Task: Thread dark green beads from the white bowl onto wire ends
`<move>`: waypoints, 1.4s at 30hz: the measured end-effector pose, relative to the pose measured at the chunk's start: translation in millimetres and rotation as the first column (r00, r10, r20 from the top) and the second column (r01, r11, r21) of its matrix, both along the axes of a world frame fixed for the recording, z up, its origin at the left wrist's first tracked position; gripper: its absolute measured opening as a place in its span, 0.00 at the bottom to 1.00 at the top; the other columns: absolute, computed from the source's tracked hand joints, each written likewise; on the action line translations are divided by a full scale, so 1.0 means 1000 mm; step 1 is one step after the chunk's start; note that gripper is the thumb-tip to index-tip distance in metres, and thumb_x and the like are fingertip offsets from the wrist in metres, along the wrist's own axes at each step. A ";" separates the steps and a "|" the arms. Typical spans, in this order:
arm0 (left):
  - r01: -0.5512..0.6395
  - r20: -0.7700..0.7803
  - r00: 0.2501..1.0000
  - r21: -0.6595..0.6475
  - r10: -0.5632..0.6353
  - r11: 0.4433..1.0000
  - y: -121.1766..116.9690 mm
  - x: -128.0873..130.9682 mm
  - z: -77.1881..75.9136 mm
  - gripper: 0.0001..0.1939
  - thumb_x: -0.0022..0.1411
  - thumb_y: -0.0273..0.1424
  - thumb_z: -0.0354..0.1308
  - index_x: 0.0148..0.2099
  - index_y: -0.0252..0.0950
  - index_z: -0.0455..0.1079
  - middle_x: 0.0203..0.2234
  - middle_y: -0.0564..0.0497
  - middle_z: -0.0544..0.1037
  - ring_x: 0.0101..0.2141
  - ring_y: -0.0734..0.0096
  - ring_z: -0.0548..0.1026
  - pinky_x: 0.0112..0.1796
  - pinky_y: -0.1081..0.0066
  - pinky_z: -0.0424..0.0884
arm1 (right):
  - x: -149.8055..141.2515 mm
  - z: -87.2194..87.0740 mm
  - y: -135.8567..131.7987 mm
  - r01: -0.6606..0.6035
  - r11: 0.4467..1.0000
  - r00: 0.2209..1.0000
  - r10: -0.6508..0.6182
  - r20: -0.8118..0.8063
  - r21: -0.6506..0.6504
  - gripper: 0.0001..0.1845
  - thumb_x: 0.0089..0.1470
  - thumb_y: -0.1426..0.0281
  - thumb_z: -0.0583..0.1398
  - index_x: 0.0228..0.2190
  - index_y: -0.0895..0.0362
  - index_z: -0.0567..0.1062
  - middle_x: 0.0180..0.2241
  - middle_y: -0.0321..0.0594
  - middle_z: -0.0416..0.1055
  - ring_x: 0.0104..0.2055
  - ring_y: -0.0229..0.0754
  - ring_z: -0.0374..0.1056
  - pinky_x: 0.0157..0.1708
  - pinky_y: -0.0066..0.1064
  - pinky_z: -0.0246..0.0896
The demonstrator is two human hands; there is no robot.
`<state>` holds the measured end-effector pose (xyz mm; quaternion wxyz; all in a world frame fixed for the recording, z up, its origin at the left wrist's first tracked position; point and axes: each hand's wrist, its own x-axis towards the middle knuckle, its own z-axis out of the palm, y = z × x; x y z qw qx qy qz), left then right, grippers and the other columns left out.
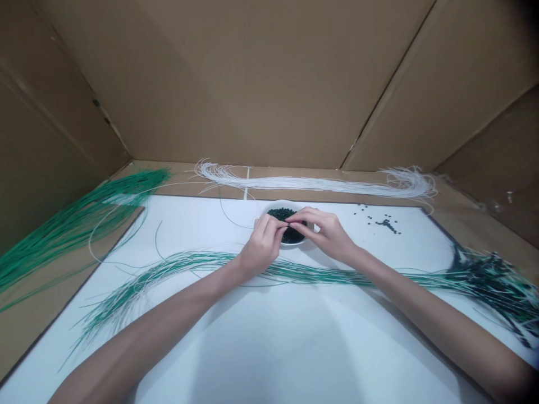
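2 grips, 1 bowl, and all the action sits right there! The left grip (263, 244) and right grip (324, 233) are pinched together, their fingertips (287, 223) meeting above a white bowl (280, 203) heaped with dark green beads (283, 213), directly under the grip. Whatever sits between those fingertips is too small and too hidden to make out: a bead, a strand end, I cannot tell. 1 slip of that pinch and a bead could drop back or skitter over the white board (261, 348), out toward the loose beads (381, 223) beyond the right grip. Watch the green-and-white strands (181, 264) too! They run just below the grip, beneath the wrists, so a dragging arm could snag them. White cords (311, 184) lie beyond the grip, a green bundle (71, 235) sits far left, and dark-tipped strands (488, 280) run off the frame far right.
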<state>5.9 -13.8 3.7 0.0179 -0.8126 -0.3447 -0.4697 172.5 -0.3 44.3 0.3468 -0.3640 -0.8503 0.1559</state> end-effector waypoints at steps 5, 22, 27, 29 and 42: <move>-0.001 0.013 1.000 -0.012 0.001 1.000 0.000 0.000 0.000 0.04 0.60 0.24 0.45 0.38 0.33 0.59 0.28 0.48 0.65 0.32 0.71 0.63 0.32 0.69 0.65 | -0.001 0.004 -0.001 0.000 0.999 1.000 -0.001 -0.016 -0.043 0.08 0.52 0.68 0.54 0.29 0.57 0.72 0.28 0.39 0.70 0.30 0.36 0.64 0.29 0.28 0.58; -0.014 0.035 0.999 -0.026 0.015 1.000 0.001 0.000 -0.001 0.04 0.60 0.25 0.45 0.38 0.33 0.58 0.29 0.48 0.65 0.32 0.71 0.64 0.33 0.69 0.65 | -0.001 0.005 -0.002 -0.020 1.000 0.998 0.019 -0.052 -0.023 0.08 0.53 0.69 0.53 0.29 0.57 0.71 0.28 0.40 0.69 0.30 0.37 0.64 0.28 0.28 0.58; -0.016 0.034 0.999 -0.030 0.017 0.999 0.001 0.001 -0.001 0.03 0.59 0.24 0.45 0.37 0.32 0.59 0.28 0.49 0.64 0.31 0.71 0.64 0.33 0.69 0.65 | 0.001 0.002 -0.001 -0.025 0.994 1.000 0.025 0.005 0.111 0.06 0.53 0.72 0.53 0.29 0.58 0.71 0.29 0.40 0.69 0.31 0.37 0.63 0.33 0.31 0.59; -0.008 0.024 1.000 -0.034 0.009 0.999 0.001 0.001 -0.001 0.03 0.60 0.24 0.45 0.37 0.32 0.59 0.28 0.49 0.64 0.31 0.72 0.64 0.32 0.70 0.65 | 0.001 0.001 -0.002 -0.041 0.982 0.999 0.034 0.043 0.185 0.06 0.53 0.73 0.53 0.30 0.58 0.70 0.30 0.41 0.70 0.32 0.38 0.63 0.35 0.32 0.58; 0.028 0.086 0.996 -0.099 -0.019 0.995 0.001 -0.001 0.000 0.06 0.60 0.26 0.48 0.41 0.34 0.61 0.31 0.49 0.66 0.33 0.74 0.66 0.35 0.72 0.66 | 0.000 0.002 -0.002 -0.004 0.994 1.000 0.007 -0.029 0.114 0.04 0.50 0.73 0.55 0.27 0.58 0.70 0.26 0.40 0.68 0.28 0.36 0.62 0.29 0.28 0.58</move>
